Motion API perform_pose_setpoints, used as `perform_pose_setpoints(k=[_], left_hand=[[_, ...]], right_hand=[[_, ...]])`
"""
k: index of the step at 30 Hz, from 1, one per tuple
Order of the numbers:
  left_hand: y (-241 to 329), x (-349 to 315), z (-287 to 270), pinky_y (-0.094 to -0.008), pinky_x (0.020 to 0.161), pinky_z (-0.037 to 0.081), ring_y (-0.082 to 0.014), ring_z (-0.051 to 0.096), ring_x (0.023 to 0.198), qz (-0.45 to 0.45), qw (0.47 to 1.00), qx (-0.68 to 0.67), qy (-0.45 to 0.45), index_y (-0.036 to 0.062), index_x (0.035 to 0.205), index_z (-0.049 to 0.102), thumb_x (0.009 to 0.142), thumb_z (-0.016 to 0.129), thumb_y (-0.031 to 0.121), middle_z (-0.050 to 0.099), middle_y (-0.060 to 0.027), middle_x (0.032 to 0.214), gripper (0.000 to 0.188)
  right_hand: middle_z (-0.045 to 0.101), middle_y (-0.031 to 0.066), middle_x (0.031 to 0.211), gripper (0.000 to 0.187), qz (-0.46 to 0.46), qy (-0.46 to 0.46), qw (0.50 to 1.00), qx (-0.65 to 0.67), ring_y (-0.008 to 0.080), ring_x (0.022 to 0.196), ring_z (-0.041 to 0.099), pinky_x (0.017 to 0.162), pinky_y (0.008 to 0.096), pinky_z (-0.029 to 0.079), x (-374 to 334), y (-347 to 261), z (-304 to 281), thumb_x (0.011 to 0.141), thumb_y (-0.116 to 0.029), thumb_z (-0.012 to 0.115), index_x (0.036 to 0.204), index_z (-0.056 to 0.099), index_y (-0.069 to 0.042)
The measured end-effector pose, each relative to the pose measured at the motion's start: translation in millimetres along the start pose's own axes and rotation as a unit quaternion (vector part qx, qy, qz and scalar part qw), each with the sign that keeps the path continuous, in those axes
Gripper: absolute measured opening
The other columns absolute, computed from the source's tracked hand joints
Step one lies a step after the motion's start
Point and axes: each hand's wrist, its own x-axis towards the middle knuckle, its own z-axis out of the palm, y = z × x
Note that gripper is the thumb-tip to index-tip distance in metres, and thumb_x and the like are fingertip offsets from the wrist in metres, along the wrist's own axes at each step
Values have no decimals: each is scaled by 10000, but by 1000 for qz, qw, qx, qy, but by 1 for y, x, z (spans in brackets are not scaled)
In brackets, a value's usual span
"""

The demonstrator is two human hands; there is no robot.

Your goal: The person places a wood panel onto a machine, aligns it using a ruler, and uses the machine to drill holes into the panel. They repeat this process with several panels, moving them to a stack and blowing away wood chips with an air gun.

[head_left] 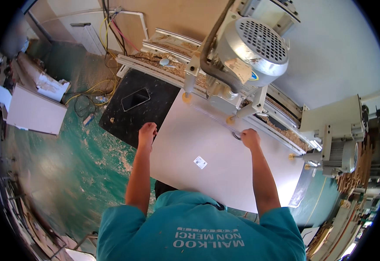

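A large pale board (190,148) with a small white label (200,162) lies flat in front of me, under the machine. My right hand (251,138) is closed over the board's right half, gripping what looks like a tape measure (216,119). Its thin pale strip runs up and left from the hand across the board, and a dark curved part shows beside the fingers. At the board's left edge my left hand (147,132) is closed, fingers curled in; whatever may be between them is hidden.
A machine with a silver motor (255,48) overhangs the board's far edge, with yellow rollers (187,97) by it. A phone (135,99) lies on the black surface (151,82) at left. Another motor (344,156) stands right. Cables (107,82) and sawdust (122,158) lie on the green floor.
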Motion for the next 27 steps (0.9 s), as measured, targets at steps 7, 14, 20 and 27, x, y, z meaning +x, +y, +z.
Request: perform_pose_setpoints(k=[7, 14, 20, 27], left_hand=[[-26, -50, 37, -242, 494, 368, -84, 483, 550, -64, 993, -63, -76, 81, 848, 605, 985, 584, 314, 541, -3, 693, 271], [-18, -3, -1, -246, 427, 327, -70, 435, 481, -104, 979, -175, 12, 57, 885, 599, 964, 585, 474, 520, -7, 625, 425], [-1, -11, -27, -249, 513, 401, -89, 506, 566, -129, 985, 78, -81, 35, 1058, 633, 956, 609, 427, 608, -32, 726, 405], [-40, -59, -72, -250, 524, 378, -90, 484, 553, -106, 994, -27, 28, 93, 961, 658, 915, 643, 266, 608, -23, 745, 180]], right_hand=[[699, 104, 973, 191, -204, -163, 960, 102, 334, 913, 650, 809, 430, 527, -52, -47, 36, 820, -276, 645, 904, 752, -141], [679, 146, 899, 178, -102, -111, 987, 58, 354, 869, 641, 769, 433, 524, -54, 8, 22, 820, -260, 630, 868, 729, -119], [681, 128, 983, 185, 91, -2, 995, 39, 345, 957, 647, 828, 449, 525, -14, 37, 4, 836, -283, 623, 885, 764, -173], [597, 96, 1060, 140, 67, 172, 981, -63, 326, 950, 640, 793, 467, 524, 24, 62, 9, 879, -248, 615, 899, 692, -132]])
